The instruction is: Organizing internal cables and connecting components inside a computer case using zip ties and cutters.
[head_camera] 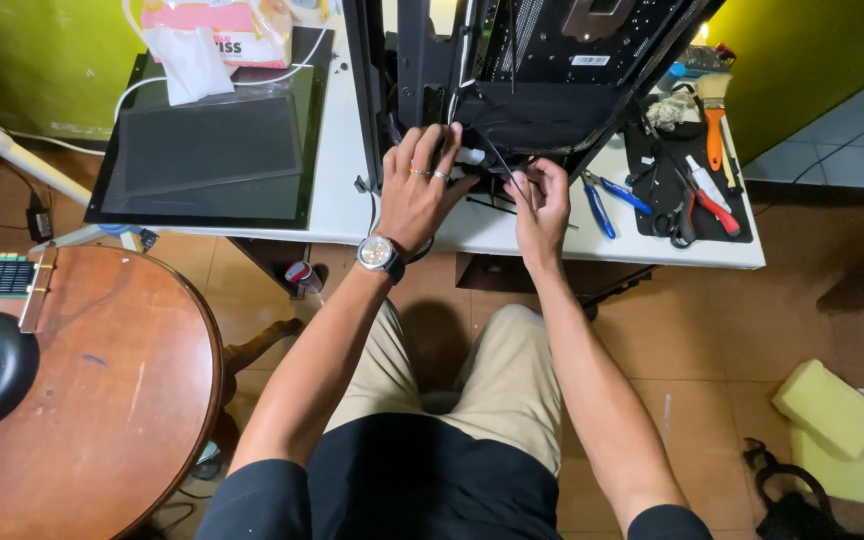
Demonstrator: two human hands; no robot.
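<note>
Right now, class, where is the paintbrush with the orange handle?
In the head view the paintbrush lies at the far right of the white table, on the black mat beside the red-handled pliers, right of the computer case.

Both bare arms reach forward from the lap, elbows bent and forearms drawing toward each other. The left hand lies palm down with its back to the camera, fingers spread and curled at the tips, rings on two of them and a watch on the wrist. Just beside it, the right hand is turned thumb-side up, fingers bunched in a pinching grip. The two hands stand near each other without touching.
</note>
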